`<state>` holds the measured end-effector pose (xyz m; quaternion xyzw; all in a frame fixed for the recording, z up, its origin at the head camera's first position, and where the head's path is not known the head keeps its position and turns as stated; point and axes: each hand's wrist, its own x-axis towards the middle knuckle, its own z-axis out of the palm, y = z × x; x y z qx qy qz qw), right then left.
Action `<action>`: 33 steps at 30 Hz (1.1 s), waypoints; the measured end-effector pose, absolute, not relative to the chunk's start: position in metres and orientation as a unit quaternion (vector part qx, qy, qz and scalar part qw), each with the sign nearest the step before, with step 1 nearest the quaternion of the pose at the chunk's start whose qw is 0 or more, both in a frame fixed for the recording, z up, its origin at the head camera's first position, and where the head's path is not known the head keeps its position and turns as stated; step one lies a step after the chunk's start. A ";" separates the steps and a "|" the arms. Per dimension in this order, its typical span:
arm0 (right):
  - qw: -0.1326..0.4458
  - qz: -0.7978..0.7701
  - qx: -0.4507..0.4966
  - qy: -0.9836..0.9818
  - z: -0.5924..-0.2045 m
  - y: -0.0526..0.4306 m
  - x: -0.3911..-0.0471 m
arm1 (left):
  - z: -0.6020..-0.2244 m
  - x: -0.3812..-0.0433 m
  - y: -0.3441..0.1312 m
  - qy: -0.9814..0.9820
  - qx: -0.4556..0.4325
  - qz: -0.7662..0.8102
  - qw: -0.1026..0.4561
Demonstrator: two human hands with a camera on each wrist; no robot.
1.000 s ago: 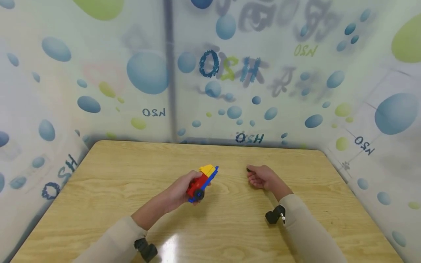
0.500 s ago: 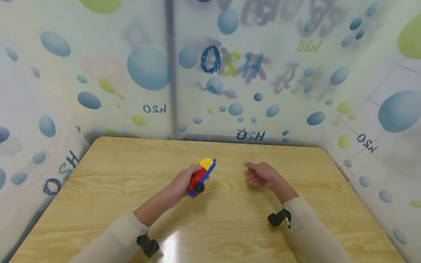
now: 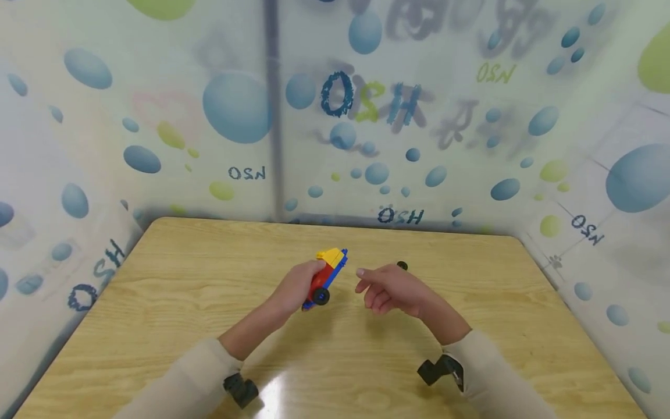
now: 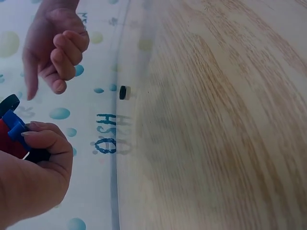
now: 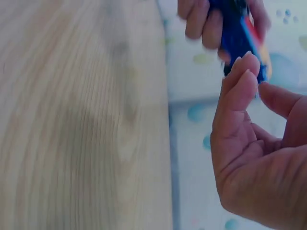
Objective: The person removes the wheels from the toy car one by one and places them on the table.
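Observation:
A small toy car (image 3: 320, 282) of red, yellow and blue plastic parts, with a black wheel (image 3: 321, 296) at its rear, sits tilted in my left hand (image 3: 297, 285). Thumb and fingers grip it around the red body, above the table. Just to its right is my right hand (image 3: 395, 289), holding nothing, its fingers loosely bent and the thumb side toward the car. Behind the right hand a loose black wheel (image 3: 402, 265) lies on the table; the left wrist view shows this same wheel (image 4: 123, 92) standing on its edge.
The wooden table (image 3: 199, 279) reaches back to a pale wall (image 3: 235, 201) printed with blue and green dots and letters. Similar walls close in the left and right sides. Each sleeve cuff carries a black wrist camera (image 3: 441, 370).
A second ago the right hand held a small black piece in its fingertips. Now the black wheel lies on the table, and the right hand has moved left toward the car.

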<state>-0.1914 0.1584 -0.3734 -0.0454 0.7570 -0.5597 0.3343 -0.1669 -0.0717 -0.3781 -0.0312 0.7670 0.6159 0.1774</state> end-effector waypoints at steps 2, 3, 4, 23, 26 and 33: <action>0.345 -0.561 -0.063 0.750 -0.371 0.152 -0.185 | -0.379 -0.168 -0.070 0.776 -0.019 0.607 0.169; 0.349 -0.562 -0.070 0.746 -0.371 0.148 -0.183 | -0.379 -0.168 -0.070 0.779 -0.015 0.605 0.166; 0.354 -0.565 -0.076 0.741 -0.370 0.145 -0.180 | -0.379 -0.167 -0.069 0.780 -0.011 0.603 0.164; 0.378 -0.577 -0.123 0.713 -0.367 0.113 -0.160 | -0.382 -0.166 -0.067 0.766 0.015 0.622 0.161; 0.370 -0.575 -0.125 0.719 -0.368 0.110 -0.158 | -0.382 -0.165 -0.063 0.768 0.013 0.619 0.164; 0.362 -0.579 -0.133 0.719 -0.371 0.109 -0.159 | -0.383 -0.168 -0.060 0.768 0.013 0.618 0.167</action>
